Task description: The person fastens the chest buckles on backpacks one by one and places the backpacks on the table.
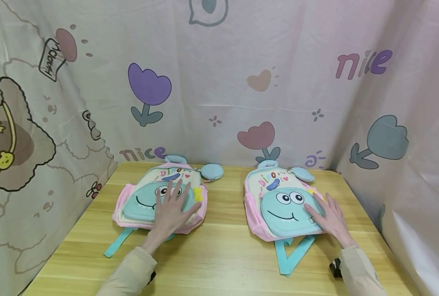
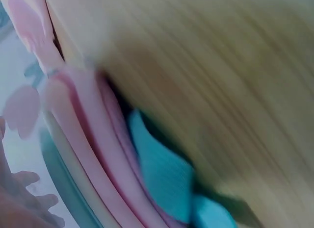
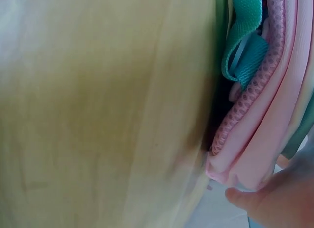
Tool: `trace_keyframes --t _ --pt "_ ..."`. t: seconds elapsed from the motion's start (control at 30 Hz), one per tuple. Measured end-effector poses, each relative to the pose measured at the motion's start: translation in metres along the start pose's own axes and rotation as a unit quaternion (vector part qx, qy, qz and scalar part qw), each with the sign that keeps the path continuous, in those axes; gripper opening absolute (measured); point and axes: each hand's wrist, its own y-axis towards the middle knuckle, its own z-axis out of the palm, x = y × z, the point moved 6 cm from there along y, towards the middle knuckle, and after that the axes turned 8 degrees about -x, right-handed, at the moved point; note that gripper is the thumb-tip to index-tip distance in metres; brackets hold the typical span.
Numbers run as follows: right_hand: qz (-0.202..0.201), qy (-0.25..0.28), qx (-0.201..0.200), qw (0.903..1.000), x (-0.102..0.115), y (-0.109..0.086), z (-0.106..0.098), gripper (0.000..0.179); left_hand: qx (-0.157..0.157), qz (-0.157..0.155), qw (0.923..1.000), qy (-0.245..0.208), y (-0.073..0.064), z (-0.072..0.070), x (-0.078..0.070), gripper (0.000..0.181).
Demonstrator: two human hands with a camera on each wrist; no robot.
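Head view: two backpacks on the table, pink/white with a teal smiling-face pocket each. Left backpack [image 1: 143,199] sits left of frame centre, right backpack [image 1: 284,207] right of centre; well apart, both lying face up, top handles toward the back edge. Left hand [image 1: 170,210] is flat over the left backpack's face pocket, fingers spread wide, partly covering the eyes and mouth; holding nothing. Right hand [image 1: 330,218] is over the lower right side of the right backpack, fingers extended and apart, also gripping nothing. Can't tell how firmly either one presses, if at all. Round blue pouch [image 1: 212,172] hangs off the left backpack's upper right, second pouch [image 1: 303,174] likewise on the right backpack. Teal strap [image 1: 118,242] pokes out at the left backpack's lower left; teal webbing [image 1: 293,259] makes a V below the right backpack. Left wrist view: pink side panel and teal strap mid-frame, fingers at lower left, blurry. Right wrist view: pink mesh edge at right, thumb near it at lower right. Wood-grain table [image 1: 226,259] fills the lower frame, beige sleeves [image 1: 130,271] come in from the bottom, printed curtain [image 1: 204,61] behind.
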Motion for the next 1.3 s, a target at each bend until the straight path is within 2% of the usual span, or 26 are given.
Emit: trace_keyframes --t 0.3,0.6,0.77,0.9,1.03,1.13,1.3 --pt "0.007 0.031 0.005 0.9995 -0.006 0.0 0.003 0.083 0.028 0.05 0.9983 -0.009 -0.004 0.02 -0.054 0.082" --pt "0.021 0.038 0.018 0.9989 -0.008 0.0 0.002 0.084 0.055 0.097 0.9909 -0.075 -0.006 0.04 -0.098 0.078" --pt "0.024 0.042 0.016 0.9987 -0.009 -0.001 0.001 0.083 0.078 0.133 0.983 -0.1 -0.009 0.051 -0.118 0.076" --pt "0.025 0.046 0.013 0.9986 -0.01 -0.002 0.001 0.083 0.118 0.146 0.9748 -0.12 -0.011 0.062 -0.131 0.075" --pt "0.031 0.049 0.014 0.9982 -0.01 -0.004 0.0 0.083 0.15 0.174 0.9661 -0.118 -0.011 0.071 -0.144 0.074" --pt "0.034 0.052 0.014 0.998 -0.01 -0.006 0.0 0.083 0.161 0.195 0.9602 -0.118 -0.011 0.075 -0.152 0.073" --pt "0.027 0.054 0.009 0.9981 -0.007 -0.008 0.001 0.08 0.17 0.212 0.952 -0.141 -0.011 0.079 -0.16 0.071"
